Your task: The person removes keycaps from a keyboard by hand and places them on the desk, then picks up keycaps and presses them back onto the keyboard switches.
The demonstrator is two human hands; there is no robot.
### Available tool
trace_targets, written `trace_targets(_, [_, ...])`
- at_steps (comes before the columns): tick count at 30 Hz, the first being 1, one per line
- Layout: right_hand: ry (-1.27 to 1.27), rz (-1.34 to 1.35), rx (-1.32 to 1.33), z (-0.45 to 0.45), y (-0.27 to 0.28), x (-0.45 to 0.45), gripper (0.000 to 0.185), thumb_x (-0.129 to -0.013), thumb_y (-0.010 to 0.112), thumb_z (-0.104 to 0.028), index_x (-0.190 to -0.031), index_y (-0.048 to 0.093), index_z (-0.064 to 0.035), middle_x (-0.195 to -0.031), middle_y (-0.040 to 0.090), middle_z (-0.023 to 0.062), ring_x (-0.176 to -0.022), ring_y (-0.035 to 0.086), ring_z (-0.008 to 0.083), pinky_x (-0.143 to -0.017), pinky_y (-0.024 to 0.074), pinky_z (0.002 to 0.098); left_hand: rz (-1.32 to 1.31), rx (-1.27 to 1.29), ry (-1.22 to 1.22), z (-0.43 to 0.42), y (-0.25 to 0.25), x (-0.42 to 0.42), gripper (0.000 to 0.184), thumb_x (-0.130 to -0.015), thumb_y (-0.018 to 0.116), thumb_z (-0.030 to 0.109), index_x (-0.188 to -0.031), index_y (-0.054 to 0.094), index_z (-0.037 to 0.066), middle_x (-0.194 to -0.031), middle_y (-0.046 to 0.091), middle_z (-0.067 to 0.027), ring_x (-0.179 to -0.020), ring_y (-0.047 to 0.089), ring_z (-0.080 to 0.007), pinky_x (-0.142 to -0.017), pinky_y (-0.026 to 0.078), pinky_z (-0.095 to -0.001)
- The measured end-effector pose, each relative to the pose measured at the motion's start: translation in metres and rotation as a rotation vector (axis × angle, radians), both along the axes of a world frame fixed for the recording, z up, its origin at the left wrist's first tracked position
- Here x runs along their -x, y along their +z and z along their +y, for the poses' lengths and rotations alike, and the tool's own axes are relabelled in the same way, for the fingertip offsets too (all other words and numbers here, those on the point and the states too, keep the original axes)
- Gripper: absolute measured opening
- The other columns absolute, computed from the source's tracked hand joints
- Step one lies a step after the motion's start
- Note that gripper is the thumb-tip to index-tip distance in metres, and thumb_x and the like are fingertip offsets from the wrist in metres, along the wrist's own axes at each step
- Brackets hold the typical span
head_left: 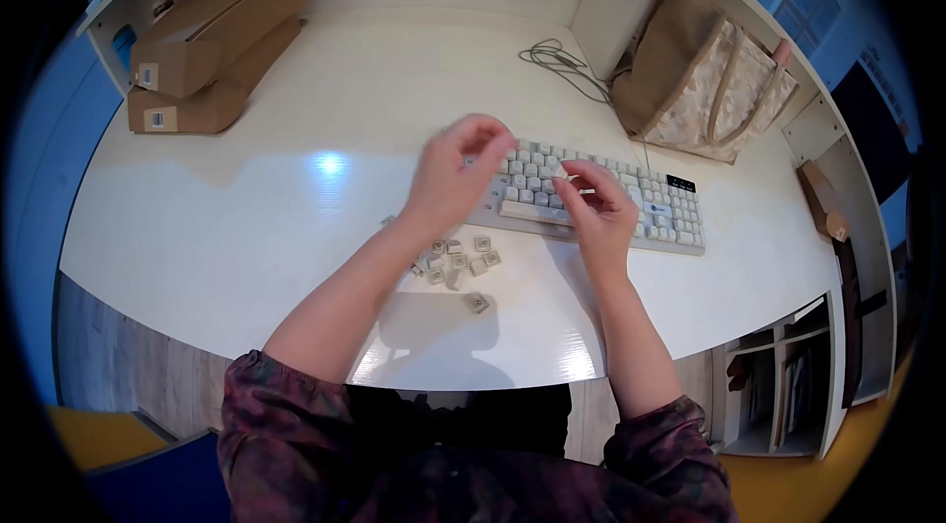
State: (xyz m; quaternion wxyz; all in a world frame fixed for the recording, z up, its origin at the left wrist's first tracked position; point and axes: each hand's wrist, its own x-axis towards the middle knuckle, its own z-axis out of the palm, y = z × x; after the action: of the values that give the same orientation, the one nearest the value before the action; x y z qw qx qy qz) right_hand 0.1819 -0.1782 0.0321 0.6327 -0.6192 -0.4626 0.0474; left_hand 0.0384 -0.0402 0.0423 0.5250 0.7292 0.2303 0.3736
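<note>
- From the head camera, the keyboard (654,217) lies right of the middle on the white table (217,227).
- The left hand (453,168) curls by its left end; I can't tell if it pinches anything.
- The right hand (603,215) bends over the keys; its pinch is unclear too.
- Loose keys (459,262) lie near; the left arm (367,272) could bump them off the near edge.

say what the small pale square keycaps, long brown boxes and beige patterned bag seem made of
Small pale square keycaps: probably matte plastic, with hollow undersides showing. Long brown boxes: likely dull cardboard, from their flat faces and folded edges. Beige patterned bag: perhaps matte fabric, given its soft, uneven outline.
</note>
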Motion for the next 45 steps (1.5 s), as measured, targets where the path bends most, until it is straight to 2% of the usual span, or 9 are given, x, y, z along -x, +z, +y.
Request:
trace_targets(4, [0.008,0.034,0.099,0.004,-0.002,-0.005,0.021,-0.083,0.076,-0.005,-0.104,0.072,-0.0028,-0.099,0.069,0.0043,-0.075,0.061,0.0089,-0.066,0.0499,0.0217,0.048,-0.644,0.345,0.033,-0.019,0.014,0.031,-0.090,0.065,0.020,-0.116,0.061,0.004,-0.113,0.066,-0.0129,-0.111,0.060,-0.0306,-0.093,0.049,-0.0385])
trace_targets(7, [0.032,-0.007,0.151,0.011,-0.005,-0.009,0.022,-0.083,0.076,-0.007,-0.104,0.073,-0.0036,-0.098,0.070,0.0057,-0.076,0.062,0.0109,-0.066,0.0508,0.0233,0.143,-0.562,0.235,0.041,-0.036,0.015,0.043,-0.090,0.064,0.022,-0.129,0.055,0.005,-0.130,0.059,-0.0154,-0.124,0.052,-0.0335,-0.105,0.041,-0.0424])
trace_targets(13, [-0.010,-0.225,0.269,0.044,-0.002,-0.029,0.022,-0.080,0.077,-0.015,-0.100,0.076,-0.0073,-0.094,0.070,0.0102,-0.076,0.065,0.0172,-0.068,0.0521,0.0290,0.293,-0.418,0.048,0.045,-0.043,0.018,0.060,-0.089,0.065,0.027,-0.142,0.045,0.006,-0.144,0.049,-0.0171,-0.133,0.045,-0.0331,-0.114,0.032,-0.0415])
trace_targets(18, [-0.040,-0.297,0.390,0.073,-0.002,-0.033,0.021,-0.079,0.077,-0.023,-0.097,0.077,-0.0118,-0.092,0.071,0.0089,-0.076,0.066,0.0206,-0.070,0.0514,0.0330,0.313,-0.430,0.038,0.048,-0.044,0.017,0.061,-0.089,0.064,0.027,-0.142,0.045,0.005,-0.143,0.049,-0.0168,-0.135,0.042,-0.0326,-0.115,0.031,-0.0413])
trace_targets(24, [-0.076,-0.389,0.343,0.081,-0.008,-0.030,0.018,-0.079,0.076,-0.022,-0.094,0.078,-0.0112,-0.085,0.073,0.0090,-0.079,0.068,0.0216,-0.071,0.0516,0.0335,0.320,-0.447,0.051,0.045,-0.041,0.018,0.059,-0.088,0.064,0.026,-0.141,0.046,0.006,-0.141,0.050,-0.0156,-0.134,0.042,-0.0328,-0.115,0.031,-0.0406])
trace_targets(28, [-0.003,-0.263,0.373,0.082,-0.006,-0.031,0.020,-0.079,0.076,-0.022,-0.095,0.078,-0.0099,-0.081,0.073,0.0087,-0.076,0.070,0.0205,-0.070,0.0522,0.0319,0.343,-0.487,0.051,0.042,-0.038,0.017,0.054,-0.089,0.063,0.025,-0.138,0.050,0.008,-0.139,0.051,-0.0142,-0.134,0.042,-0.0321,-0.115,0.029,-0.0433])
trace_targets(31, [0.034,-0.192,0.394,0.085,-0.009,-0.034,0.020,-0.080,0.075,-0.021,-0.096,0.078,-0.0096,-0.080,0.074,0.0088,-0.073,0.070,0.0198,-0.069,0.0524,0.0310,0.379,-0.703,0.059,0.041,-0.036,0.015,0.048,-0.091,0.061,0.024,-0.137,0.054,0.013,-0.144,0.047,-0.0137,-0.138,0.038,-0.0328,-0.116,0.028,-0.0455])
trace_targets(37, [0.069,-0.163,0.393,0.090,-0.020,-0.044,0.020,-0.080,0.074,-0.021,-0.096,0.078,-0.0091,-0.080,0.074,0.0094,-0.071,0.069,0.0190,-0.066,0.0523,0.0299,0.409,-0.846,0.030,0.028,-0.034,0.002,0.047,-0.094,0.058,0.035,-0.137,0.056,0.016,-0.142,0.049,-0.0122,-0.139,0.038,-0.0314,-0.118,0.021,-0.0533])
trace_targets(45, [0.133,-0.064,0.362,0.090,-0.020,-0.051,0.020,-0.084,0.071,-0.022,-0.097,0.077,-0.0081,-0.077,0.073,0.0072,-0.067,0.066,0.0142,-0.064,0.0505,0.0283,0.466,-0.814,0.028,0.025,-0.031,-0.002,0.051,-0.092,0.059,0.042,-0.135,0.057,0.016,-0.137,0.053,-0.0099,-0.134,0.043,-0.0279,-0.115,0.025,-0.0543])
